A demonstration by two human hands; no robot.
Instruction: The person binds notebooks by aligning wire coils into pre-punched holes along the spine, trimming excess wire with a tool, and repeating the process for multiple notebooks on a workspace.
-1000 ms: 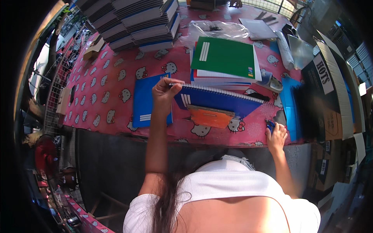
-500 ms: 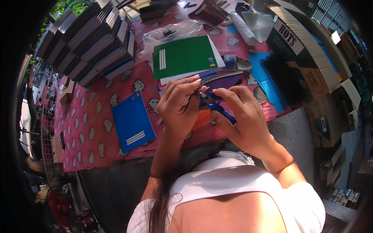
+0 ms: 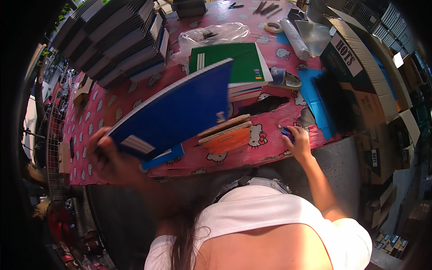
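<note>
Left hand (image 3: 110,157) pinched a dark blue spiral notebook (image 3: 180,108) at its near-left corner, thumb over cover; fingers blurred. Notebook hung tilted, coil edge up, rising away to that hand's right. Right hand (image 3: 298,141) had thumb and fingers closed around blue-handled cutters (image 3: 286,133), low over the table edge; couldn't tell how firmly.

Doing it well, my read: one-corner carry let the sheets sag, so a deeper grip across cover and pages was better. Set it down flat, square with the bright blue notebook (image 3: 168,155) showing below it; whether the two touched, couldn't tell. Cutter tips wanted keeping clear of the covers.

Between hands: wood block with orange front (image 3: 227,139), nothing leaning on it. Beyond: green notebook (image 3: 225,58) topping a pile. Far past left hand, tall notebook stack (image 3: 108,40); past right hand, black coils (image 3: 333,96) and a cardboard box (image 3: 360,58).

Vs half a second earlier: hands had been together with cutters at the coil's end. Now well apart, notebook swung left off the block, cutters back down right.
</note>
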